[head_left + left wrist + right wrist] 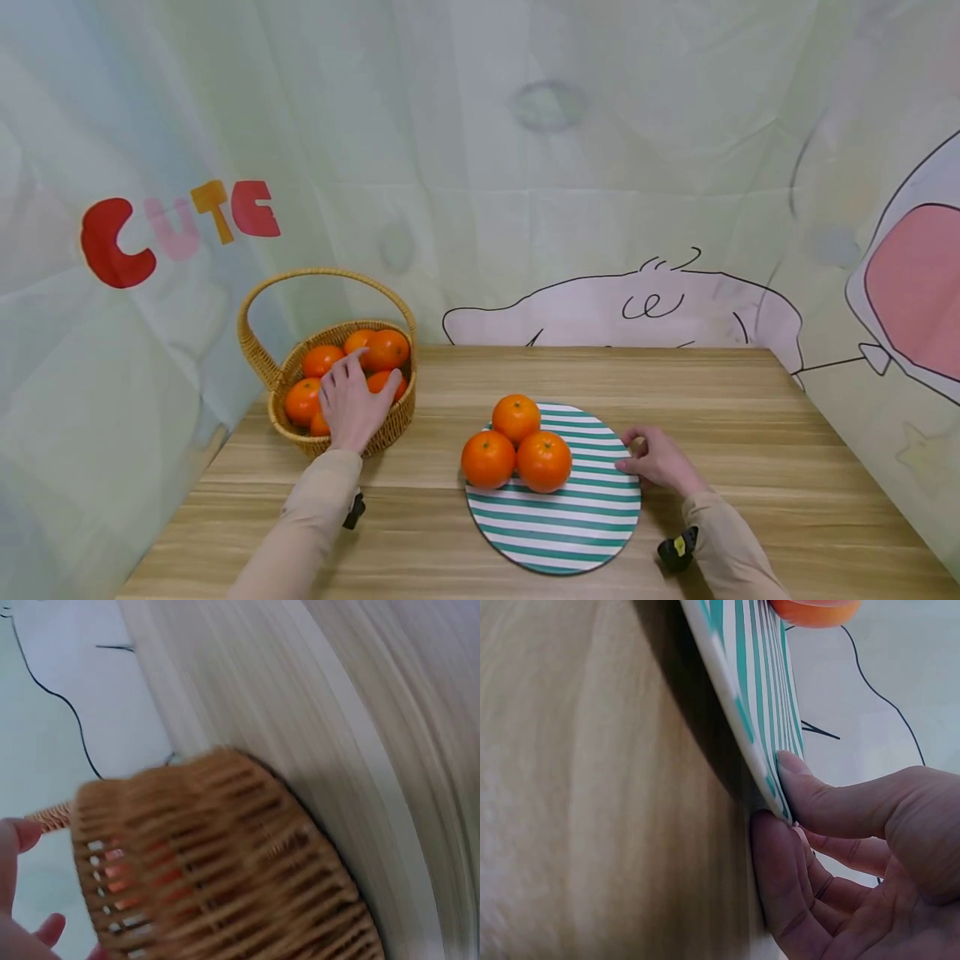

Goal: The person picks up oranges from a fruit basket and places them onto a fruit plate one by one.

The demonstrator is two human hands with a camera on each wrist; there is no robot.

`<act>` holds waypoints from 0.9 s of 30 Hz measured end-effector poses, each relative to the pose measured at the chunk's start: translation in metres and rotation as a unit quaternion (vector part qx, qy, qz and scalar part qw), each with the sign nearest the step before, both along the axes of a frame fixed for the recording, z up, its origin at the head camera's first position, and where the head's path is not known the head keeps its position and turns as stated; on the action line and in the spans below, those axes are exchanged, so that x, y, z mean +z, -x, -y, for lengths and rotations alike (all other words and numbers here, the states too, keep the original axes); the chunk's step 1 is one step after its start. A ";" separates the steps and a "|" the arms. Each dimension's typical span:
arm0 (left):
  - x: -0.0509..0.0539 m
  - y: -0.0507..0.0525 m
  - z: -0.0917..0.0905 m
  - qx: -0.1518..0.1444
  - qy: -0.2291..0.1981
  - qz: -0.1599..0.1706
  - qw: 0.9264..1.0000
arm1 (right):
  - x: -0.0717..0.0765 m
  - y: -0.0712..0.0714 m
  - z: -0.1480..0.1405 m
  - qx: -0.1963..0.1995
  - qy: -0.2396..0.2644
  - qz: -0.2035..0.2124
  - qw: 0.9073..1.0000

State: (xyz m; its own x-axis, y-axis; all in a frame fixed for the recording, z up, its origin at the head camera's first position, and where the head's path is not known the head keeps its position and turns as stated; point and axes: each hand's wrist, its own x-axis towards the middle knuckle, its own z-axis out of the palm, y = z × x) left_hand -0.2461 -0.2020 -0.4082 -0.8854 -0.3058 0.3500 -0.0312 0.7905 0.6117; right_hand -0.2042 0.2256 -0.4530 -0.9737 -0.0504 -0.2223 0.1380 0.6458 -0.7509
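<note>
My left hand (pixel 356 407) reaches over the wicker basket (pixel 395 423), fingers and thumb spread among several oranges (pixel 303 402). It does not appear to grip any of them. In the left wrist view the basket's woven side (pixel 217 855) fills the lower middle, and parts of the hand show at the left edge. My right hand (pixel 660 462) pinches the right rim of a round plate (pixel 558 533) with green and white stripes. The right wrist view has the thumb (pixel 832 802) on top and a finger beneath the rim. Three oranges (pixel 517 446) sit together on the plate's upper left.
A tall arched handle (pixel 326 271) rises over the basket, at the far left of the wooden table (pixel 420 533). Behind the table hangs a printed cloth (pixel 480 167) with cartoon drawings and letters. Each sleeve has a dark wrist device (pixel 677 550).
</note>
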 end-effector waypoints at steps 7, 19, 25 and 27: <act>-0.002 0.011 0.018 0.002 0.085 0.063 0.994 | 0.000 0.000 0.000 -0.002 0.000 0.004 1.000; -0.012 0.015 0.028 -0.010 0.133 0.131 0.982 | -0.003 0.002 -0.002 0.013 0.007 -0.012 1.000; -0.013 0.015 0.026 -0.001 0.146 0.130 0.981 | -0.003 0.001 -0.003 0.016 0.011 -0.016 1.000; -0.013 0.016 0.025 -0.001 0.147 0.134 0.980 | -0.004 0.001 -0.003 0.015 0.013 -0.015 1.000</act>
